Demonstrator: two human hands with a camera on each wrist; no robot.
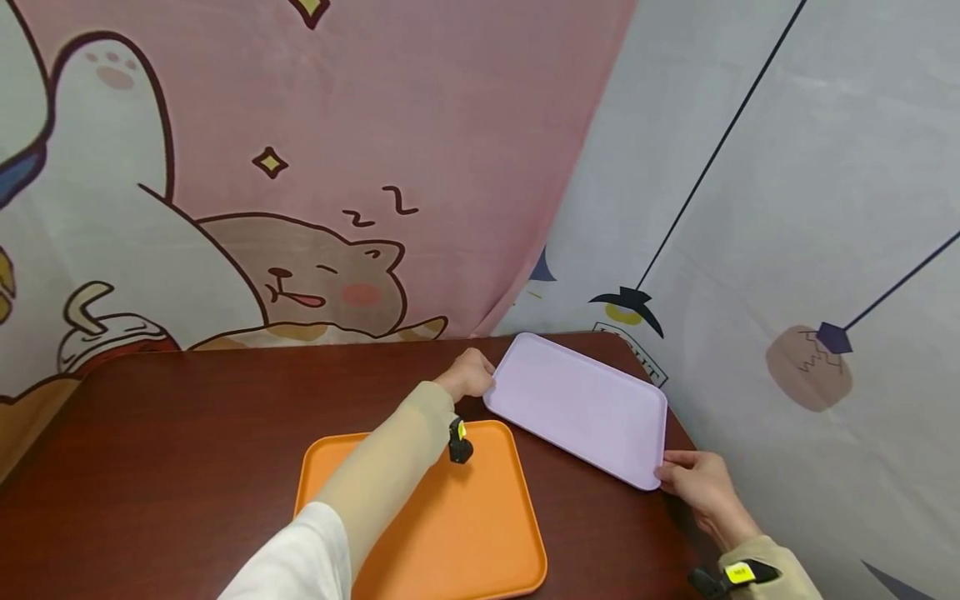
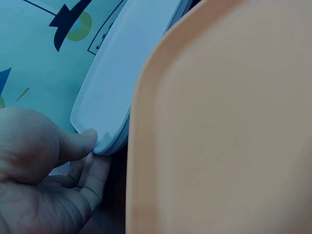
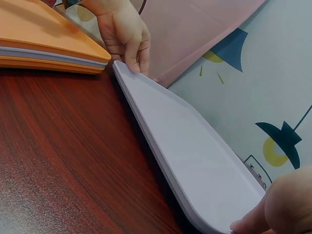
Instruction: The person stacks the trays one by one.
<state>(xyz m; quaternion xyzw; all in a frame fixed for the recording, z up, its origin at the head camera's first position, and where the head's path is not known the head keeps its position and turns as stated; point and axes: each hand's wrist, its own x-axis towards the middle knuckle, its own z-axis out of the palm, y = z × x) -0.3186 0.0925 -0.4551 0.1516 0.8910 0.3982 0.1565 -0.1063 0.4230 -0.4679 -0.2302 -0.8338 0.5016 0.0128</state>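
Observation:
A lavender tray (image 1: pixel 577 408) lies at an angle at the far right of the table, held at both ends. My left hand (image 1: pixel 468 375) pinches its left end, thumb (image 2: pixel 80 145) on top of the rim and fingers below. At the near right corner my right hand (image 1: pixel 705 487) grips the rim between thumb and fingers. In the right wrist view, a second pale rim edge (image 3: pixel 168 170) shows beneath the top one. Under my left forearm sits an orange tray (image 1: pixel 465 517), partly covered by the sleeve.
The orange tray tops a stack, with a lavender tray edge (image 3: pixel 48 56) and another orange edge (image 3: pixel 48 63) below it. Dark reddish-brown wood forms the table (image 1: pixel 187 467). Printed curtains hang close behind it (image 1: pixel 487 167) and along its right side (image 1: pixel 862 208).

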